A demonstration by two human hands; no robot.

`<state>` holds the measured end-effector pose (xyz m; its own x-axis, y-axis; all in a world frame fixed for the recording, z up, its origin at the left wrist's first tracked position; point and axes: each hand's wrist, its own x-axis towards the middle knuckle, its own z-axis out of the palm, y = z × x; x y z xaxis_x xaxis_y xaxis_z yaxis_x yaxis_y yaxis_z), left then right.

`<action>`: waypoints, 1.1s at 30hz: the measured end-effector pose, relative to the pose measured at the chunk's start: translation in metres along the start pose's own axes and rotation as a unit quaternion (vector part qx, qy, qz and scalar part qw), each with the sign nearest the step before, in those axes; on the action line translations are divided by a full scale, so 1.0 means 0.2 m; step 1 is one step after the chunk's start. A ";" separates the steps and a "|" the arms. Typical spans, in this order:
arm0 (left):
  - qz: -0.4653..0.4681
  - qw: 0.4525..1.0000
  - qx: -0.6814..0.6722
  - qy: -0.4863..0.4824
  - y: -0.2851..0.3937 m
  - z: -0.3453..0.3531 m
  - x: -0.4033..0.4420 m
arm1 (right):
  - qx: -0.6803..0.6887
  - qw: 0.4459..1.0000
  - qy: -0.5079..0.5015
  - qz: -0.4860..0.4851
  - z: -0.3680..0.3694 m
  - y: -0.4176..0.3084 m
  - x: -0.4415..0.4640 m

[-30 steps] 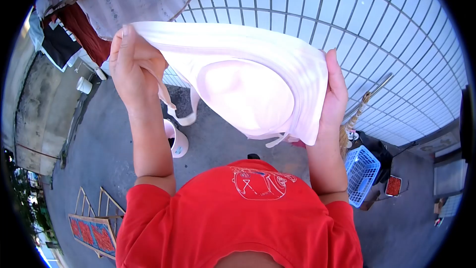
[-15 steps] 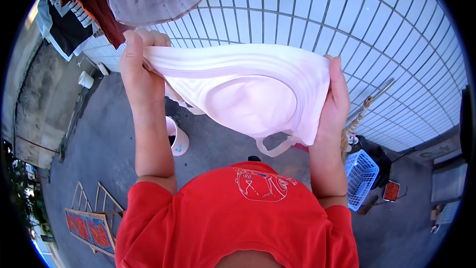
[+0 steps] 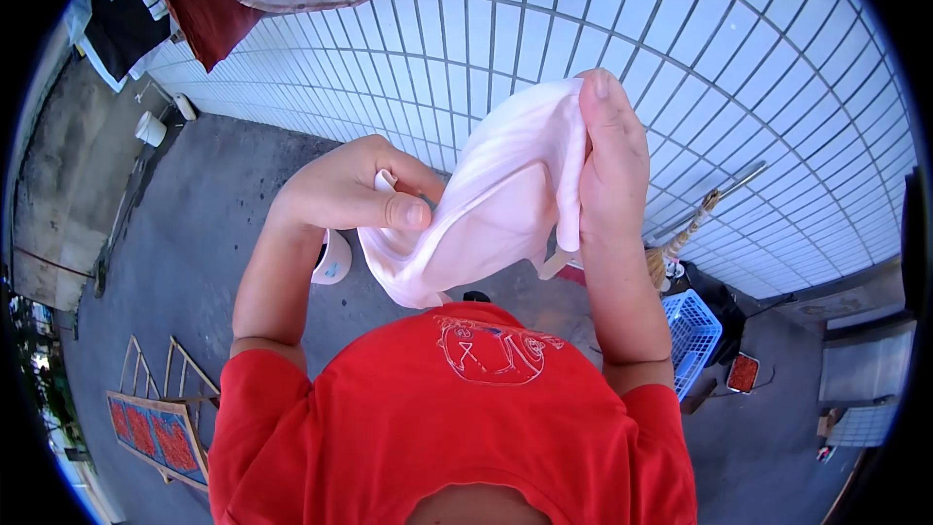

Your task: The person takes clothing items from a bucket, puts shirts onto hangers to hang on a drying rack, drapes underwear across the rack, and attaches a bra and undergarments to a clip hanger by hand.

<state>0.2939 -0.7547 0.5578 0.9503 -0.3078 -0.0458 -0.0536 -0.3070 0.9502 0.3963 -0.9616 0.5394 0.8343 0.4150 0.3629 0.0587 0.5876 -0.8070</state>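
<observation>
A pale pink bra point(image 3: 496, 204) with a moulded cup hangs between my two hands in front of the tiled wall. My left hand point(image 3: 364, 190) pinches its left part, thumb on the near side and fingers behind the cloth. Higher up, my right hand point(image 3: 614, 156) grips the right end, with the thumb along the top edge. The fabric is folded and bunched toward the middle. A strap loop shows below, near my right wrist.
Clothes point(image 3: 209, 0) hang at the upper left. A white bucket point(image 3: 333, 261) stands on the floor behind my left forearm. To the right are a straw broom point(image 3: 680, 233), a blue basket point(image 3: 692, 335) and a tray of red pieces point(image 3: 743, 372). A drying rack point(image 3: 160, 437) stands lower left.
My left hand has moved down and to the right, toward the right hand. The bra, stretched wide before, is now slack and folded. My right hand has risen slightly and shifted left.
</observation>
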 end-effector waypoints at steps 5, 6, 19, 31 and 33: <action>0.067 0.996 -0.057 0.032 -0.07 -0.04 0.00 | -0.026 0.999 0.004 0.022 0.12 0.08 0.08; 0.105 0.990 -0.078 0.054 -0.07 -0.04 0.00 | -0.081 0.997 -0.005 0.003 0.09 0.11 0.10; 0.070 0.970 -0.111 0.204 -0.12 -0.29 -0.16 | -0.043 0.999 0.023 -0.002 0.31 0.26 0.26; 0.107 0.950 -0.156 0.247 -0.16 -0.37 -0.29 | -0.036 0.997 -0.057 0.032 0.48 0.37 0.26; 0.096 0.948 -0.154 0.262 -0.17 -0.37 -0.31 | -0.049 0.997 -0.066 0.013 0.50 0.38 0.25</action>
<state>0.2598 -0.6594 0.5519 0.9582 0.1823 0.2206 -0.2264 0.0114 0.9740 0.3882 -0.8274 0.5434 0.7575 0.5211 0.3933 0.0964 0.5065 -0.8568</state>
